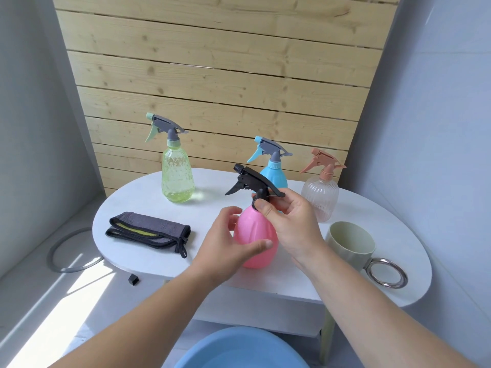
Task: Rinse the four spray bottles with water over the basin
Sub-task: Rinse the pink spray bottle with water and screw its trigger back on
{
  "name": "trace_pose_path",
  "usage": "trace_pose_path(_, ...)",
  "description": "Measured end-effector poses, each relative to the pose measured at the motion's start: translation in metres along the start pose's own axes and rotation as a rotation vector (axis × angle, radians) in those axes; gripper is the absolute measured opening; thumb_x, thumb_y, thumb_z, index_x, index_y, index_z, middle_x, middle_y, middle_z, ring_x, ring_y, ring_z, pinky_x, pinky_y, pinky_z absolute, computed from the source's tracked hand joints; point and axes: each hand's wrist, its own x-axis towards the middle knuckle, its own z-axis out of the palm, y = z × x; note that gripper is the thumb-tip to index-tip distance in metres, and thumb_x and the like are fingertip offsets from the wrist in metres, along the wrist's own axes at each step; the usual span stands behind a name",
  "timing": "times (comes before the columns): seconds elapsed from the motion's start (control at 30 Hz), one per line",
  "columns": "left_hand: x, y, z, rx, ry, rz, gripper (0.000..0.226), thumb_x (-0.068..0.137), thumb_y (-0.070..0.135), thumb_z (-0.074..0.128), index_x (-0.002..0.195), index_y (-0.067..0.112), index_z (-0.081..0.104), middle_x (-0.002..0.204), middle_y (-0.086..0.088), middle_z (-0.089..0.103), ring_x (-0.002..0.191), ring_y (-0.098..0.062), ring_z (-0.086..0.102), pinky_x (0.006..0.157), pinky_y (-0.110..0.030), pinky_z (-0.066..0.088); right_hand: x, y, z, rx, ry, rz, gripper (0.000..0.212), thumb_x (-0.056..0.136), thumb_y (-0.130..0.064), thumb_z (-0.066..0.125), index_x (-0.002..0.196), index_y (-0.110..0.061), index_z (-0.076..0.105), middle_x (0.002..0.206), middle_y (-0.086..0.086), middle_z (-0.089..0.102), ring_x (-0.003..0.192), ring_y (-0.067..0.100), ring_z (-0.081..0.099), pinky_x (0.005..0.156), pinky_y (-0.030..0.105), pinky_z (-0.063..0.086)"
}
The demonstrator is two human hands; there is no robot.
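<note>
In the head view, the pink bottle point(256, 235) stands at centre frame on the tabletop point(132, 200). The left hand point(225, 243) wraps its belly, the right hand point(287, 216) pinches the black collar; both grips hold it. An unsteadied twist could tip its glossy, opaque body. The basin point(239, 349) sits at bottom centre.

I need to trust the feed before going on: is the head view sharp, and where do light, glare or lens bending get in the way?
Head view: sharp on the pink bottle and both hands, left hand and right hand; hard sunlight washes out the floor at lower left; the table is evenly lit with soft shadows; wide-angle bending curves the wooden slats and walls; no motion blur.
</note>
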Motion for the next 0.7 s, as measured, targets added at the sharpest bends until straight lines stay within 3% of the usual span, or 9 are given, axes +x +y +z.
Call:
trace_pose_path(0.13,-0.0032,0.0046,-0.0001,-0.058,-0.069,-0.047,0.093,0.069,0.045,0.079,0.15,0.035,0.035,0.141,0.017,0.05,0.119,0.017,0.049,0.082,-0.006,0.047,-0.0003,0.0011,0.0019,0.012,-0.002,0.01,0.012,0.084,-0.011,0.077,0.091,-0.021,0.074,0.097,0.002,0.078,0.098,0.022,0.073,0.096,0.038,0.055)
trace_pose_path(0.23,0.0004,0.005,-0.0028,-0.003,-0.04,-0.025,0.094,0.068,0.041,0.09,0.147,0.031,0.041,0.137,0.01,0.058,0.12,0.006,0.055,0.083,-0.008,0.046,0.0001,0.0002,0.0001,0.02,0.002,0.017,0.013,0.084,-0.011,0.077,0.092,-0.02,0.073,0.098,0.003,0.078,0.099,0.021,0.073,0.095,0.036,0.054)
trace_pose_path(0.3,-0.0008,0.0035,0.0004,0.054,0.031,-0.02,0.103,0.063,0.05,0.096,0.145,0.032,0.037,0.129,0.01,0.054,0.119,-0.002,0.053,0.084,-0.01,0.045,-0.0002,-0.0013,-0.001,0.012,0.001,0.021,0.012,0.085,-0.011,0.077,0.093,-0.019,0.073,0.098,0.002,0.078,0.098,0.019,0.073,0.093,0.033,0.055)
trace_pose_path(0.37,-0.002,0.0028,0.0036,0.013,0.002,-0.039,0.12,0.057,0.06,0.091,0.155,0.034,0.026,0.138,0.011,0.046,0.129,-0.007,0.048,0.099,-0.022,0.046,-0.0011,-0.0023,-0.0005,0.014,-0.004,0.025,0.012,0.085,-0.01,0.076,0.094,-0.018,0.073,0.098,0.003,0.078,0.098,0.019,0.073,0.093,0.032,0.055)
trace_pose_path(0.4,-0.0019,0.0037,0.0038,-0.036,-0.043,-0.054,0.121,0.059,0.056,0.087,0.159,0.036,0.022,0.143,0.014,0.044,0.133,-0.005,0.047,0.103,-0.024,0.044,-0.0014,-0.0027,0.0,0.018,-0.005,0.025,0.012,0.085,-0.01,0.076,0.093,-0.018,0.073,0.098,0.004,0.078,0.098,0.021,0.073,0.093,0.033,0.055)
trace_pose_path(0.47,-0.0016,0.007,0.0008,-0.071,-0.121,-0.058,0.106,0.066,0.039,0.078,0.159,0.034,0.027,0.143,0.015,0.051,0.125,0.002,0.055,0.095,-0.015,0.046,-0.0014,-0.003,0.0001,0.025,-0.002,0.025,0.013,0.085,-0.009,0.076,0.092,-0.019,0.073,0.098,0.005,0.078,0.1,0.023,0.072,0.095,0.035,0.055)
trace_pose_path(0.6,0.0008,0.0026,0.0004,0.062,0.004,0.007,0.092,0.065,0.04,0.098,0.14,0.029,0.047,0.13,0.009,0.059,0.119,-0.004,0.057,0.083,-0.01,0.045,-0.0002,-0.003,-0.0022,-0.007,0.009,0.03,0.011,0.084,-0.012,0.077,0.092,-0.019,0.074,0.097,0.003,0.078,0.098,0.02,0.073,0.096,0.037,0.055)
trace_pose_path(0.7,-0.001,0.0026,0.0025,-0.024,-0.045,-0.02,0.105,0.064,0.055,0.09,0.153,0.035,0.037,0.144,0.014,0.05,0.131,-0.006,0.053,0.107,-0.026,0.047,0.0001,-0.0026,-0.0014,0.001,0.004,0.025,0.01,0.085,-0.012,0.077,0.09,-0.02,0.074,0.097,0.003,0.078,0.098,0.022,0.073,0.097,0.039,0.054)
